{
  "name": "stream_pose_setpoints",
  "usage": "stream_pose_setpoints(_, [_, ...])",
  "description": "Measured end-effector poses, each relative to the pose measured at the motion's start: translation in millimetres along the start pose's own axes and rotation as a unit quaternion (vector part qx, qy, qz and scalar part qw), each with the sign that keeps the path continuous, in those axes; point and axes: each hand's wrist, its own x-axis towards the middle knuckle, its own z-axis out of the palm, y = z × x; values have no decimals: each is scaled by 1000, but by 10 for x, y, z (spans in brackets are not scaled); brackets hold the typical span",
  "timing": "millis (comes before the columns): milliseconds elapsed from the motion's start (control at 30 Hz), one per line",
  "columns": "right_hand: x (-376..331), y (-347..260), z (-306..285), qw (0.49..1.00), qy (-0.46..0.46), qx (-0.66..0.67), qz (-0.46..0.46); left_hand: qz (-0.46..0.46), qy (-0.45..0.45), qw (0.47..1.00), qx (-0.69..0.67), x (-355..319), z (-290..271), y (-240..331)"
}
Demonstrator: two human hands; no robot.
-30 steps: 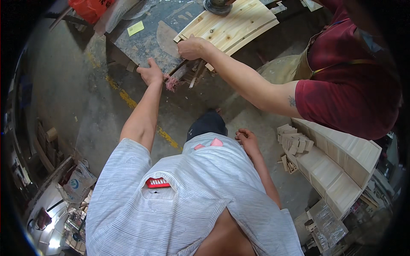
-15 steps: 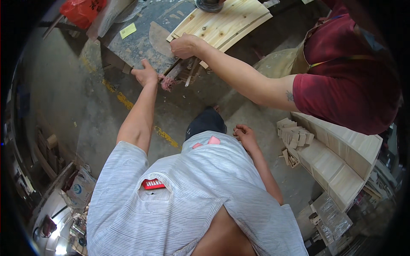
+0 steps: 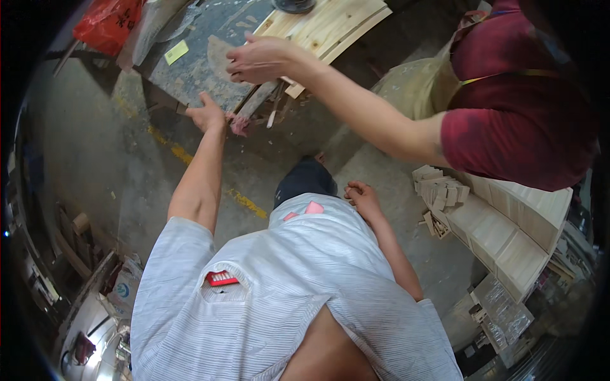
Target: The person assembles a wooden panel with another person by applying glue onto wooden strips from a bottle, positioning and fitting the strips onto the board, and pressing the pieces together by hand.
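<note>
My left hand (image 3: 207,115) rests at the near corner of a worn, paint-spotted worktop (image 3: 190,81). Its thumb and fingers are spread against the edge, and nothing shows in its grasp. My right hand (image 3: 363,195) hangs beside my waist with loosely bent fingers apart, holding nothing that I can see. On the worktop lies a pale slatted wooden panel (image 3: 343,28). A co-worker's hand (image 3: 264,60) hovers near the panel's end, its fingers apart and away from the wood. A round dark tool (image 3: 294,5), partly cut off, sits on the panel.
A yellow note (image 3: 176,52) lies on the worktop, and a red plastic bag (image 3: 108,28) is at far left. The co-worker in a red shirt (image 3: 508,127) stands at right. Behind them are stacked wooden panels (image 3: 499,232) and small wood pieces (image 3: 438,189). Pink string (image 3: 239,125) hangs from the worktop.
The co-worker's hand has come off the panel's end and moved left over the worktop. My left hand stays at the edge; the view has shifted slightly. My right hand is unchanged.
</note>
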Motion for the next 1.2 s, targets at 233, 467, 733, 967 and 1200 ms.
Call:
stream_pose_setpoints(233, [14,49,-26,1000,-2,6,-7,-25,-12,999,-29,-8,-5,20])
stream_pose_setpoints(467, [-12,-28,28,1000,-6,-20,8,7,-4,1000,-16,29,-19,-36])
stream_pose_setpoints(733, [44,15,-13,1000,-5,3,16,18,1,1000,-5,4,11,4])
stream_pose_setpoints(967, [121,133,-10,1000,-10,-2,-1,14,-8,1000,-11,-15,-28,-25])
stream_pose_setpoints(1200, [109,57,-19,1000,-4,25,7,16,7,1000,-1,32,41,-28])
